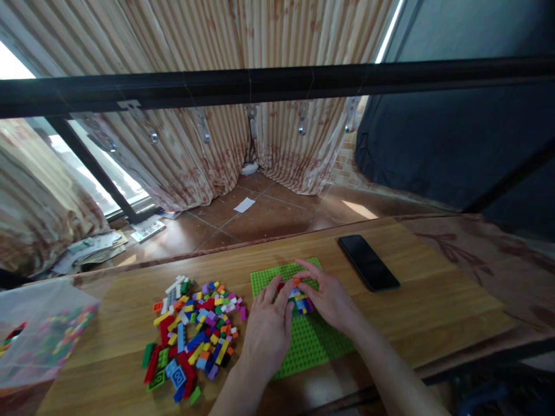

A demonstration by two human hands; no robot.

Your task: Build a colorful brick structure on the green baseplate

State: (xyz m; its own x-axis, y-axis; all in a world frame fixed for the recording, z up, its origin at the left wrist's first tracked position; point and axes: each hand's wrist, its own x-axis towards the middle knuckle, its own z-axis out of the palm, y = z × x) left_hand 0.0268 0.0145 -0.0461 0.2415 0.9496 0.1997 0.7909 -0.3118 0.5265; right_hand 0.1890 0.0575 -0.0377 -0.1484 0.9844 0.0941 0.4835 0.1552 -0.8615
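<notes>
A small structure of multicoloured toy bricks (302, 303) stands on a green studded baseplate (310, 344). My left hand (269, 318) is at its left side, fingers bent and closed against the bricks, with a bit of red brick (281, 286) showing by the fingertips. From the right, my right hand (332, 294) reaches over the top, thumb and fingers pinched at a small orange brick (297, 282). My fingers partly hide the structure's far side. Left of the baseplate lies a spread pile of loose toy bricks (208, 315) in many colours and sizes.
A black phone (368, 263) lies to the right on the wooden table (437, 300). At the far left is a translucent bag or bin (47, 335) with more bricks. Beyond the table, a dark metal bar (269, 85) crosses before striped curtains (182, 156). Papers (93, 251) lie on the floor.
</notes>
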